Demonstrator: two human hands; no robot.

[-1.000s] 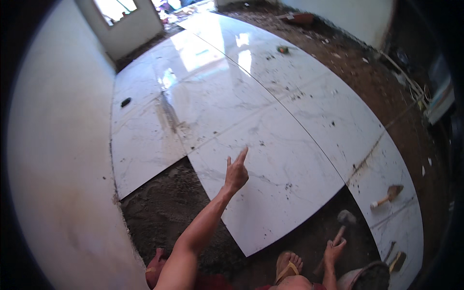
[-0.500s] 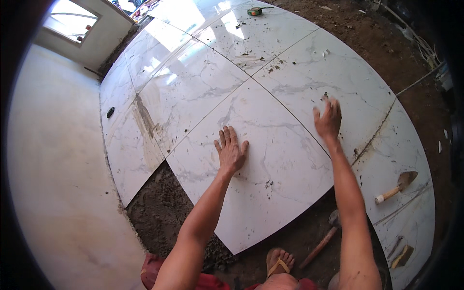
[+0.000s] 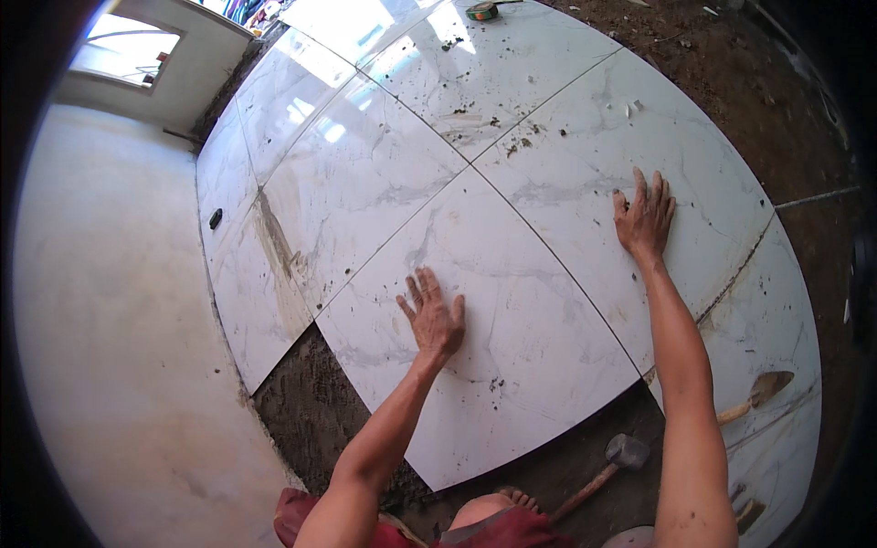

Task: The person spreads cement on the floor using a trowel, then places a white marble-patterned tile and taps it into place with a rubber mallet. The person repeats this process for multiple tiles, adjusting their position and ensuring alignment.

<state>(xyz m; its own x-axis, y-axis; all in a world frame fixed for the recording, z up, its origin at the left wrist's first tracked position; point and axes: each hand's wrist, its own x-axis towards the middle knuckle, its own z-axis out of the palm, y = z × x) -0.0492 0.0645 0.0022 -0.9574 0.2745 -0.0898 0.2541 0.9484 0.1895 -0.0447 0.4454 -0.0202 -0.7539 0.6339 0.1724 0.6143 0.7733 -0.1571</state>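
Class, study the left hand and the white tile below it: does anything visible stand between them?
Nothing visible stands between the left hand and the white tile. Dark crumbs lie to that hand's right, nearer the person; the mallet lies off the tile.

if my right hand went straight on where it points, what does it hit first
The right hand would probably meet the small white chips on the marble-look tile first, though its height is hard to judge.

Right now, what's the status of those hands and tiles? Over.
Left hand spread over near tile, contact unclear. Right hand spread over neighbouring tile. Dirt crumbs on near tile; mallet lying on dark ground.
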